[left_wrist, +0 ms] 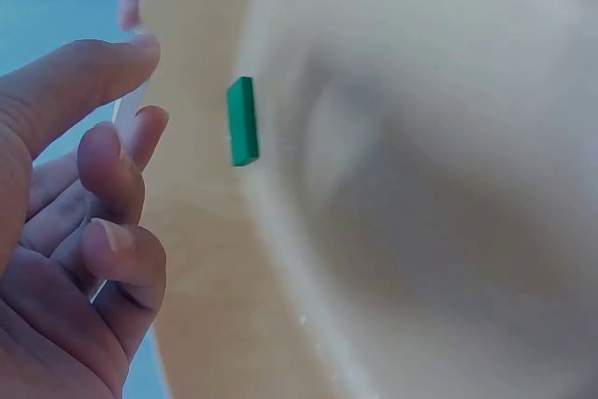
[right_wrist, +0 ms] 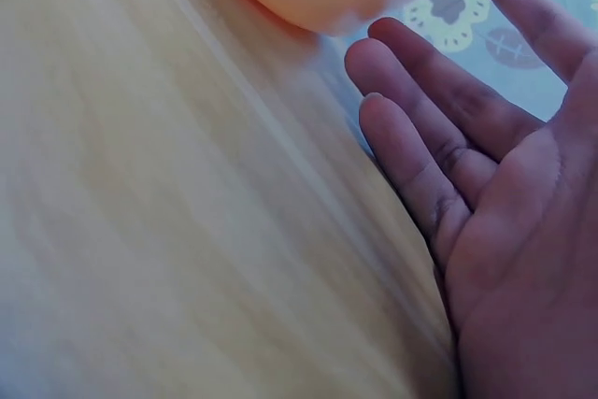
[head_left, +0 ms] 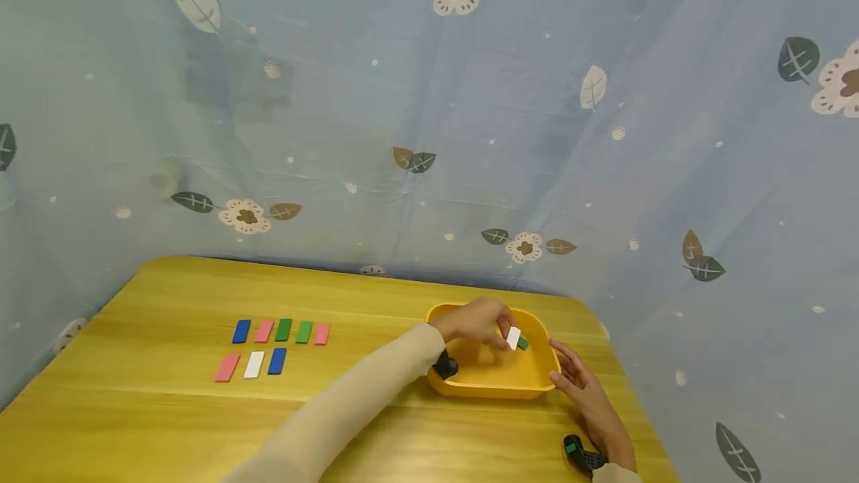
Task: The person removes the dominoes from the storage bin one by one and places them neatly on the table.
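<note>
My left hand (head_left: 479, 320) reaches over the yellow plastic bin (head_left: 493, 392) and pinches a small white tile (head_left: 513, 338) between thumb and fingers. In the left wrist view this tile shows nearly edge-on, partly covered by the fingertips. A green tile (left_wrist: 242, 121) lies inside the bin, near the wall; in the head view it peeks out just beyond the white one. At the bin's right end, my right hand (head_left: 587, 393) touches the rim with its fingers and thumb spread. In the right wrist view, three of its fingers (right_wrist: 411, 151) extend loosely beside the bin's outer wall.
Left of the bin, flat tiles lie on the yellow wood-grain table (head_left: 168, 416) in two rows. The back row includes a blue tile (head_left: 241, 331); a white tile (head_left: 254, 364) lies in the front row. A patterned blue curtain (head_left: 335, 95) hangs behind the table.
</note>
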The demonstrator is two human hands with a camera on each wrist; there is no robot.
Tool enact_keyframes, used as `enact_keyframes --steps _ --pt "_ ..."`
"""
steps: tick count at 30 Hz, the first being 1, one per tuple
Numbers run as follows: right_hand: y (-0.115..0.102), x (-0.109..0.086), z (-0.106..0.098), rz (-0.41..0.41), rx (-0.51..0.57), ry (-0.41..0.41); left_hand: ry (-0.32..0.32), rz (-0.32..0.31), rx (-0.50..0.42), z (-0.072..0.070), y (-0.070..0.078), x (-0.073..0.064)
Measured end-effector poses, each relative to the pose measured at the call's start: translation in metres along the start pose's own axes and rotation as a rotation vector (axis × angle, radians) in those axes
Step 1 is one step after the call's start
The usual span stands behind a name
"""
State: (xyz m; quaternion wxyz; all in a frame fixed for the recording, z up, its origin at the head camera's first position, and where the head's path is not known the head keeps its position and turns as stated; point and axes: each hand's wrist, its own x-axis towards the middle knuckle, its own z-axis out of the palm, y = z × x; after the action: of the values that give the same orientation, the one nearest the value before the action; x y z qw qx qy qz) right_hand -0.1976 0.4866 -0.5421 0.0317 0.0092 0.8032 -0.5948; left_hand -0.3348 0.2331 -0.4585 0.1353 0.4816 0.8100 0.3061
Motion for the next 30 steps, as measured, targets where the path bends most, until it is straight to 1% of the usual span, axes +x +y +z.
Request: enact_keyframes --steps 2,5,10,18,20,22,27,30 --pt "-0.001 -0.001 -0.002 0.001 -0.026 -0.011 -0.002 0.017 0.009 -0.005 0.004 -0.005" --pt "-0.001 -0.002 -0.004 0.002 -0.037 -0.029 0.003 0.041 -0.005 -0.014 0.007 -0.014" --pt "-0.003 -0.002 -0.003 0.003 -0.049 -0.05 0.042 0.06 -0.029 -0.026 0.003 -0.034" --pt "-0.009 -0.003 -0.004 0.014 -0.08 -0.068 0.089 0.064 -0.083 -0.048 -0.005 -0.077" --pt "-0.01 -0.004 -0.005 0.018 -0.082 -0.065 0.103 0.065 -0.08 -0.053 -0.008 -0.088" --pt "-0.01 -0.004 -0.004 0.021 -0.089 -0.043 0.11 0.062 -0.084 -0.057 -0.012 -0.099" --pt "-0.011 -0.001 -0.002 0.051 -0.122 0.003 0.13 0.028 -0.119 -0.063 -0.023 -0.127" --pt "-0.008 0.0 -0.001 0.055 -0.124 0.002 0.154 0.006 -0.137 -0.066 -0.03 -0.143"
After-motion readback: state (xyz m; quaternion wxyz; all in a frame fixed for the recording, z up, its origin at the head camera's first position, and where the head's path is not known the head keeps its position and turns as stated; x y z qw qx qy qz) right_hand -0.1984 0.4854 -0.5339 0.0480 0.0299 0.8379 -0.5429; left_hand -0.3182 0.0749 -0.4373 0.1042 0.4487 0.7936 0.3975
